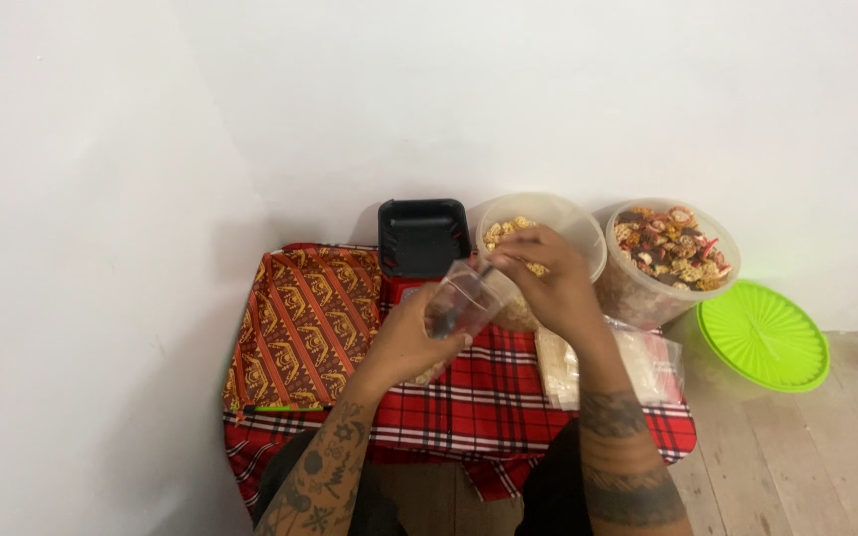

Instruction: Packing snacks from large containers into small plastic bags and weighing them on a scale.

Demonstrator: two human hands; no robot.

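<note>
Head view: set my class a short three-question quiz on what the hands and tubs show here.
1. True or false: the left hand holds a clear bag.
2. Which tub holds the darker, red-flecked mix: A, the one under the right hand, or B, the one nearest the green lid?
3. What lies under the bags on the table: a red ____ cloth?

Key
1. True: its fingers wrap the bag from below.
2. B: the right tub has the dark mix; the middle tub holds pale pieces.
3. Plaid.
</note>
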